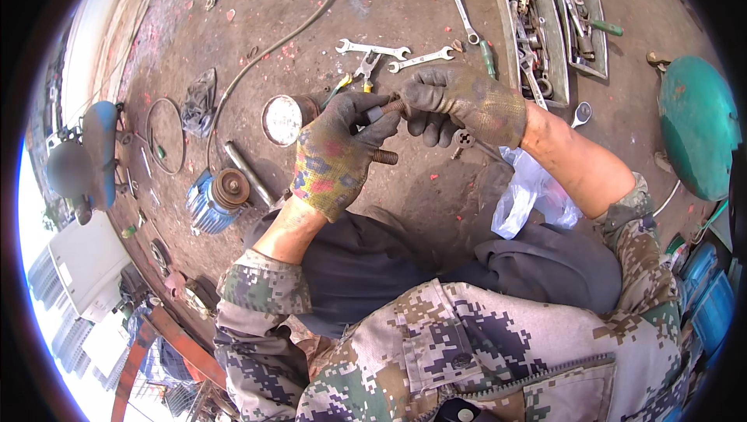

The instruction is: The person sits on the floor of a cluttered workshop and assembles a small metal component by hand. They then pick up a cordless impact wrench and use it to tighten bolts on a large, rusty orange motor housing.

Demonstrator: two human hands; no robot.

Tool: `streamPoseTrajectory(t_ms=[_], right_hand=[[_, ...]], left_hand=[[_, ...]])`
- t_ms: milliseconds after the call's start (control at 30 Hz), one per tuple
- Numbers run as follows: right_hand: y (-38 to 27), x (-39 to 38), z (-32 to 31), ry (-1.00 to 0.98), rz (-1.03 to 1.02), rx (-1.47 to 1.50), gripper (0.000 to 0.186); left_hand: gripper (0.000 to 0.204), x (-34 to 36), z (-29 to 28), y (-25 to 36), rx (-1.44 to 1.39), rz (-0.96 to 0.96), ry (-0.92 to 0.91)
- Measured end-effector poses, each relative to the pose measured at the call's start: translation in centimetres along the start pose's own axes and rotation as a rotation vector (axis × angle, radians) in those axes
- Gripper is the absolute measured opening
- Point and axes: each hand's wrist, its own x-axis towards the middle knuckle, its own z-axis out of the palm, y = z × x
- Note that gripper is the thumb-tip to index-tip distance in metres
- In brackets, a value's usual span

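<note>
In front of my lap, my left hand [333,149], in a patterned glove with dark fingers, is closed around a rusty threaded bolt [394,107]. A second threaded end [384,157] sticks out below those fingers; whether it belongs to the same piece is hidden. My right hand [471,103], also gloved, pinches the bolt's far end between thumb and forefinger. Its other fingers curl below, and I cannot make out whether a nut sits there. Just beyond the hands lie pliers [367,65] and two open-end wrenches [373,50], [421,59].
Two metal trays [506,40], [597,70] of tools stand at the far right, near a long wrench [459,3]. A round tin [283,120], a blue motor [208,202] and a metal tube [247,171] are on the left. A plastic bag [537,195] lies by my right knee.
</note>
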Motion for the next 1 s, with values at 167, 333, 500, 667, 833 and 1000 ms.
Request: streamPoseTrajectory(t_ms=[167,333,500,667,833,1000], right_hand=[[1.3,0.9,0.8,0.065,-0.465,0.186,0.057],[1.1,0.6,0.3,0.023,-0.144,0.093,0.044],[2.8,0.9,0.3,-0.046,-0.449,0.265,0.050],[4.0,1.3,0.6,0.002,-0.315,0.116,0.072],[4.2,1.5,0.9,0.060,-0.366,0.195,0.053],[6.0,2.2,-0.1,-0.057,-0.429,0.188,0.061]], left_hand=[[0.034,-0.1,0.2,0.6,0.007,-0.024,0.010],[0.037,-0.5,-0.2,0.6,-0.021,-0.010,-0.014],[0.035,-0.3,0.4,0.4,0.017,-0.029,0.055],[0.031,-0.6,0.7,0.4,0.052,-0.001,0.029],[0.027,-0.4,0.6,0.3,0.024,-0.054,0.037],[0.028,-0.5,0.8,0.2,0.042,-0.049,0.010]])
